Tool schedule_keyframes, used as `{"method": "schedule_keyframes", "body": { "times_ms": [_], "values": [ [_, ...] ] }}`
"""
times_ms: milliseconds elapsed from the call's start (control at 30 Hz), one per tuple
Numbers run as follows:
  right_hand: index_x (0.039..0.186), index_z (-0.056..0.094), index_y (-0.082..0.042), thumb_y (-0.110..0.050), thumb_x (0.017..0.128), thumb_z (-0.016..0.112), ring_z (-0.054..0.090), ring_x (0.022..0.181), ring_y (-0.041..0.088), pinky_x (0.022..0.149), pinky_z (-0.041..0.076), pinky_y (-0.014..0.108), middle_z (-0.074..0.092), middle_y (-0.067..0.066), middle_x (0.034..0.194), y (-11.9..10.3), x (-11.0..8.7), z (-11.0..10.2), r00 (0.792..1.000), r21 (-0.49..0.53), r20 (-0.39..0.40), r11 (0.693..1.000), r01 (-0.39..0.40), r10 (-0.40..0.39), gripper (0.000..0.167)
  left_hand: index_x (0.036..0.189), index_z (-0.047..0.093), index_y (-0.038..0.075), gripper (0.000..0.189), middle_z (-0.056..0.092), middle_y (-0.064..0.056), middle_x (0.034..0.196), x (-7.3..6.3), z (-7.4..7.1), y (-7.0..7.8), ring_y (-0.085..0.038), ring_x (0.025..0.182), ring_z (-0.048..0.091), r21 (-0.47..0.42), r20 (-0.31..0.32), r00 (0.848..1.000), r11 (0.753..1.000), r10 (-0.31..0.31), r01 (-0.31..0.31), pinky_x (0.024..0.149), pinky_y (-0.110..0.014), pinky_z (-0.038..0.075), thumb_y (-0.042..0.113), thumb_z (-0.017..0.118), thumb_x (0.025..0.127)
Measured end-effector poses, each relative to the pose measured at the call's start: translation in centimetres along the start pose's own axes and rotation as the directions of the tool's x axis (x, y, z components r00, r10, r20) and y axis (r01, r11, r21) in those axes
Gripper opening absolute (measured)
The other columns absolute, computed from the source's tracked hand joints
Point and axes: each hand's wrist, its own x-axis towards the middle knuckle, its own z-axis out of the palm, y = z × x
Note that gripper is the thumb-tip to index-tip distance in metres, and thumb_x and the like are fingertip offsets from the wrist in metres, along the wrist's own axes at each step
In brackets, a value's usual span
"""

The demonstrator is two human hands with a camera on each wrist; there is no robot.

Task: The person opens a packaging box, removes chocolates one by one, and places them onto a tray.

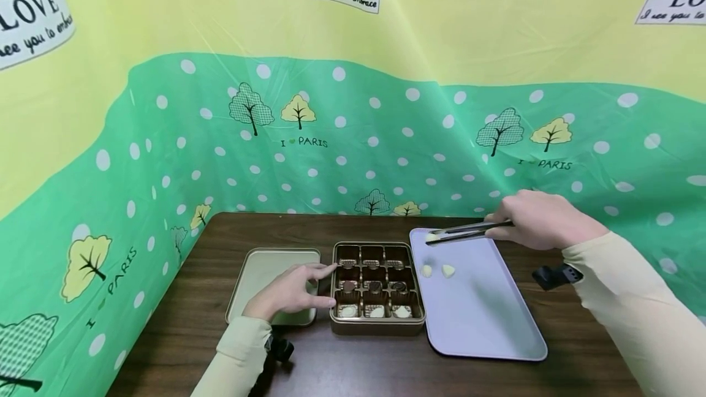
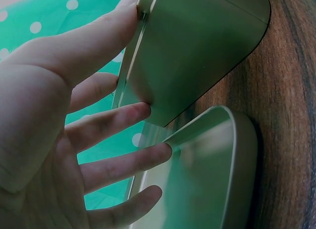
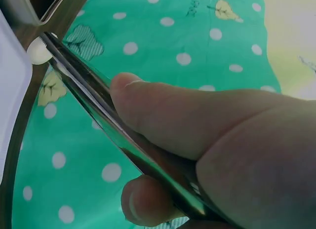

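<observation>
My left hand (image 1: 292, 290) has its fingers spread, with thumb and fingertips touching the left side of a metal chocolate box (image 1: 377, 327). Dark chocolates (image 1: 375, 287) sit in the box's middle row, and white chocolates (image 1: 377, 312) in the front row. In the head view, my right hand (image 1: 543, 219) holds metal tongs (image 1: 458, 238), thumb on one arm and a finger beneath the other. Between the tong tips is a white chocolate (image 3: 39, 52), over the far left of a lilac tray (image 1: 469, 323). Two more white pieces (image 1: 448, 271) lie on the tray.
The box's lid (image 1: 276, 265) lies left of the box, partly under my left hand. The tray stands right against the box. A dark wooden table (image 1: 182, 336) carries everything, and a green and yellow printed curtain (image 1: 364, 158) hangs behind and at the left.
</observation>
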Motion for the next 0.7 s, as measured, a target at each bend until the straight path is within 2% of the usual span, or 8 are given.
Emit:
{"method": "schedule_keyframes", "body": {
  "times_ms": [167, 333, 467, 600, 700],
  "values": [
    [0.108, 0.085, -0.017, -0.04, 0.091, 0.082, 0.075, 0.098, 0.035, 0.075, 0.061, 0.06, 0.081, 0.006, 0.104, 1.6, -1.0, 0.8, 0.999, -0.002, 0.01, 1.0, -0.03, 0.03, 0.029, 0.159, 0.048, 0.025, 0.085, 0.044, -0.016, 0.164, 0.1, 0.2, -0.2, -0.044, 0.147, 0.043, 0.002, -0.002, 1.0, 1.0, -0.018, 0.018, 0.119, -0.062, 0.037, 0.056, 0.081, 0.088],
    [0.109, 0.085, -0.018, -0.044, 0.09, 0.082, 0.074, 0.097, 0.036, 0.068, 0.059, 0.062, 0.081, 0.007, 0.106, 3.2, -2.0, 1.5, 0.996, -0.019, 0.046, 0.997, -0.07, 0.071, 0.032, 0.159, 0.047, 0.025, 0.084, 0.044, -0.015, 0.164, 0.2, 0.1, -0.1, -0.043, 0.147, 0.043, 0.001, 0.0, 1.0, 1.0, -0.024, 0.024, 0.12, -0.061, 0.036, 0.055, 0.081, 0.088],
    [0.111, 0.084, -0.015, -0.044, 0.089, 0.082, 0.073, 0.1, 0.038, 0.068, 0.059, 0.061, 0.08, 0.011, 0.108, 4.4, -2.5, 2.2, 0.991, -0.025, 0.098, 0.995, -0.095, 0.097, 0.036, 0.159, 0.048, 0.024, 0.084, 0.044, -0.017, 0.163, 0.1, 0.0, 0.0, -0.044, 0.146, 0.045, -0.004, -0.004, 1.0, 1.0, -0.015, 0.015, 0.119, -0.061, 0.037, 0.053, 0.082, 0.088],
    [0.109, 0.084, -0.012, -0.041, 0.09, 0.082, 0.072, 0.089, 0.027, 0.065, 0.06, 0.054, 0.079, 0.007, 0.101, 5.2, -2.7, 3.2, 0.983, -0.011, 0.149, 0.994, -0.109, 0.109, 0.035, 0.158, 0.049, 0.024, 0.084, 0.044, -0.017, 0.163, 0.1, 0.0, 0.0, -0.043, 0.145, 0.046, -0.006, -0.006, 1.0, 1.0, -0.016, 0.016, 0.119, -0.062, 0.036, 0.053, 0.082, 0.087],
    [0.106, 0.085, -0.013, -0.041, 0.09, 0.082, 0.064, 0.079, 0.017, 0.06, 0.056, 0.047, 0.076, 0.0, 0.093, 5.5, -2.9, 4.0, 0.98, -0.004, 0.162, 0.993, -0.116, 0.115, 0.032, 0.158, 0.049, 0.023, 0.085, 0.045, -0.017, 0.163, 0.1, 0.0, 0.1, -0.043, 0.145, 0.046, -0.003, -0.005, 1.0, 1.0, -0.017, 0.017, 0.119, -0.062, 0.037, 0.054, 0.082, 0.087]
  ]
}}
